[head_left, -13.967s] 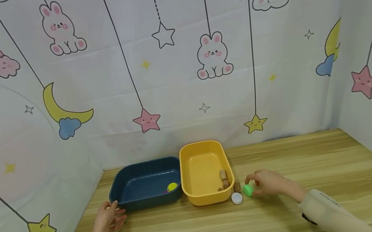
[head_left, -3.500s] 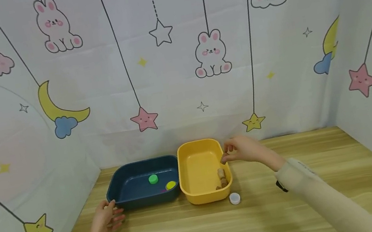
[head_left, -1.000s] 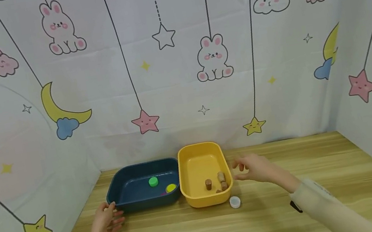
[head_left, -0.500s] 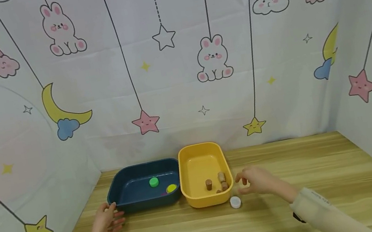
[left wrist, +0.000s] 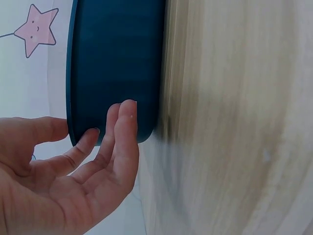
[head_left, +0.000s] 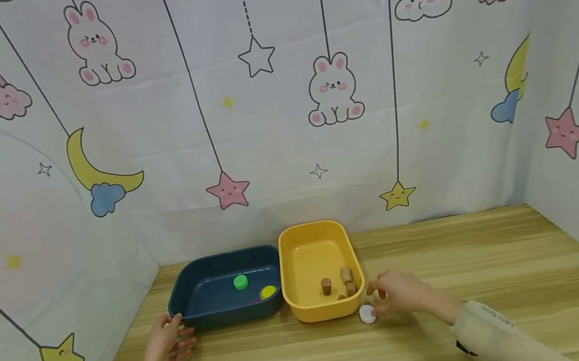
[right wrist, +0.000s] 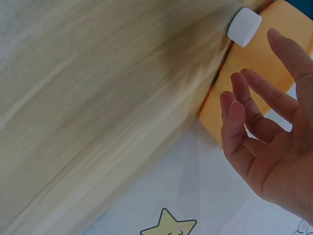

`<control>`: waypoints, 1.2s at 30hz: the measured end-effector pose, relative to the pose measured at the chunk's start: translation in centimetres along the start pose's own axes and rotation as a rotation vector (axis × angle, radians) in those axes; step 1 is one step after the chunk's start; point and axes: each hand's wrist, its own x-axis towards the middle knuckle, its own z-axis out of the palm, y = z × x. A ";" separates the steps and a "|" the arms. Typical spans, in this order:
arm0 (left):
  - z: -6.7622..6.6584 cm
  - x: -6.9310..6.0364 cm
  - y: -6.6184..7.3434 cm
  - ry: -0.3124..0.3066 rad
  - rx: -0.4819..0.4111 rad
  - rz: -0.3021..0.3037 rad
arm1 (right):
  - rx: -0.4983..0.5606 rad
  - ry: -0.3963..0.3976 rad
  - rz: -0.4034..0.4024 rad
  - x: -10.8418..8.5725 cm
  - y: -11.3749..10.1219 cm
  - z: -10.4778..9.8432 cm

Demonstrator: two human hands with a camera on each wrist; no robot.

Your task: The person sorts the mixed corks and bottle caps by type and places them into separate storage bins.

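My left hand [head_left: 166,343] pinches the near left corner of the dark blue bin [head_left: 226,316] between thumb and index finger; in the left wrist view its other fingers lie along the outer wall. In that bin are a green bottle cap [head_left: 240,282], a yellow cap [head_left: 267,292] and a sliver of something magenta. My right hand [head_left: 402,290], its fingers loosely bent and holding nothing, is just right of a white bottle cap [head_left: 367,314] on the table. In the right wrist view a gap shows between the fingertips and this cap [right wrist: 244,27].
A yellow bin [head_left: 317,312] stands against the blue one's right side. Several brown corks [head_left: 326,287] are in it, mostly toward its near right corner. Behind the wooden table [head_left: 479,251] hangs a white cloth [head_left: 283,143] printed with rabbits, stars and rainbows.
The green cap came to be in the blue bin, and a cork from the table in the yellow bin. Lately my right hand has lowered toward the white cap; my left hand stayed put.
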 end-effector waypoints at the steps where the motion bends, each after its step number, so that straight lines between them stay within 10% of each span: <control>1: 0.0 0.0 0.0 0.002 -0.001 -0.001 | 0.006 -0.003 0.004 0.0 0.0 0.1; 36: -0.1 0.1 0.1 -0.009 0.019 -0.004 | 0.037 0.044 0.026 -0.4 0.6 0.5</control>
